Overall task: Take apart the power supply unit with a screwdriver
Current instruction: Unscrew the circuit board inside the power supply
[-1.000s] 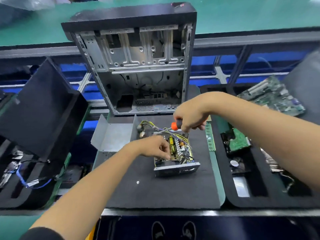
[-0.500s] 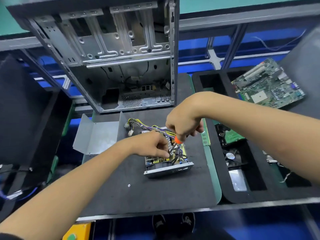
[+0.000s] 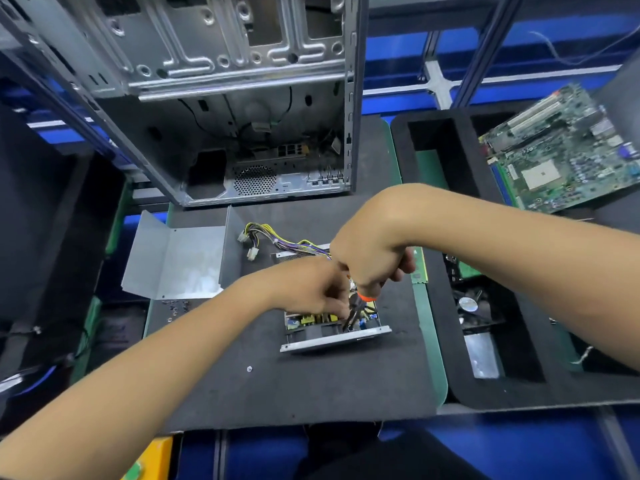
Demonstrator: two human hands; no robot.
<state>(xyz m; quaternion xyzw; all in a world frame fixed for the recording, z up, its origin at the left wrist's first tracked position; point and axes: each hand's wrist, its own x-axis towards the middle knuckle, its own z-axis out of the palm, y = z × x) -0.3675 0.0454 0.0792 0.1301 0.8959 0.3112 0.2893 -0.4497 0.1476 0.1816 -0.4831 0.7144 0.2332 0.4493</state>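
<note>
On the dark tabletop [image 3: 311, 386], the removed metal cover [image 3: 173, 261] lies left of the open power supply unit [image 3: 332, 327], its yellow parts and wire bundle [image 3: 277, 239] exposed. The left hand [image 3: 311, 289] fingers pinch inside it; the right hand [image 3: 370, 258] fingers grip the orange-handled screwdriver [image 3: 356, 308], now more upright and lower than before.

We saw an emptied computer case [image 3: 221, 98] standing open at the back of the dark work mat [image 3: 311, 386], its bare metal frame facing us. A green motherboard [image 3: 568, 150] lay tilted on the black foam tray [image 3: 446, 341] to the right, with a memory stick [image 3: 419, 268] lying along the mat's right edge beside that tray. One loose screw [image 3: 249, 368] sat alone on the mat, well apart from a small scatter of screws [image 3: 178, 306] near the left edge.
</note>
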